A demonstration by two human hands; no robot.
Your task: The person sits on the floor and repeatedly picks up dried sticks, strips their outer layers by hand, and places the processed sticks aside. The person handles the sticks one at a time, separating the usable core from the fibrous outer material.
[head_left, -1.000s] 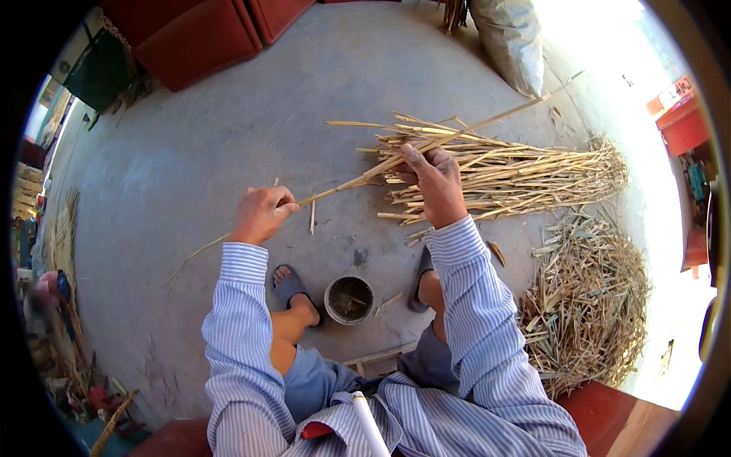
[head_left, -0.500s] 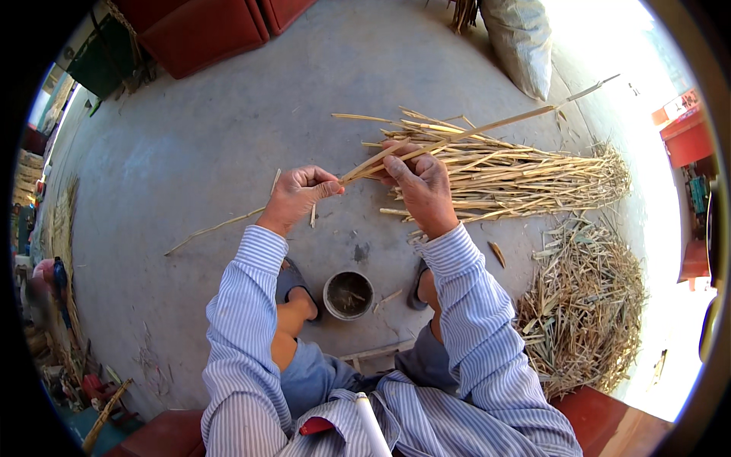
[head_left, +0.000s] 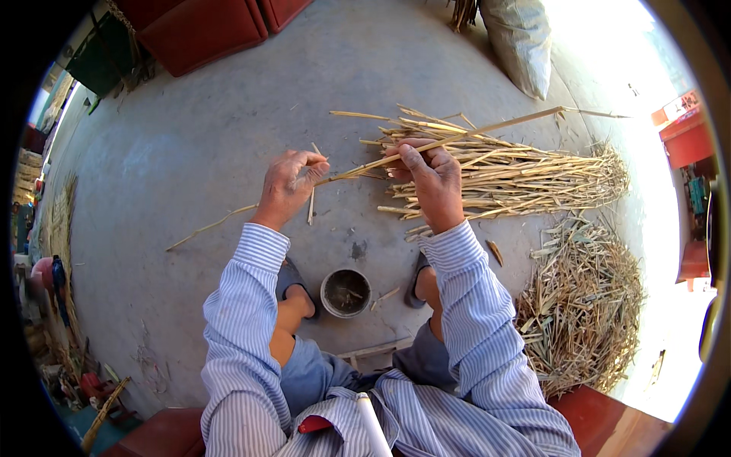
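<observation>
A long, thin, straw-coloured dry stalk (head_left: pixel 487 129) runs slantwise across both hands, its frayed tip reaching far to the right. My right hand (head_left: pixel 434 183) pinches it between thumb and fingers. On the left, my left hand (head_left: pixel 288 186) is closed where the stalk passes, with a thin end emerging beyond the wrist; the exact grip is partly hidden. A short strip sticks up by its fingertips. Behind my right hand lies a bundle of similar stalks (head_left: pixel 518 171) on the grey floor.
A round pot (head_left: pixel 346 293) with dark contents stands between my feet. To the right is a heap of dry husk scraps (head_left: pixel 582 305). A whitish sack (head_left: pixel 518 46) stands at the far right, a red armchair (head_left: pixel 205 34) at the far left. More straw (head_left: pixel 59 228) lies along the left edge.
My left hand has moved slightly left and up, my right hand slightly right. The split piece between them no longer stands apart from the stalk, whose far tip has swung lower.
</observation>
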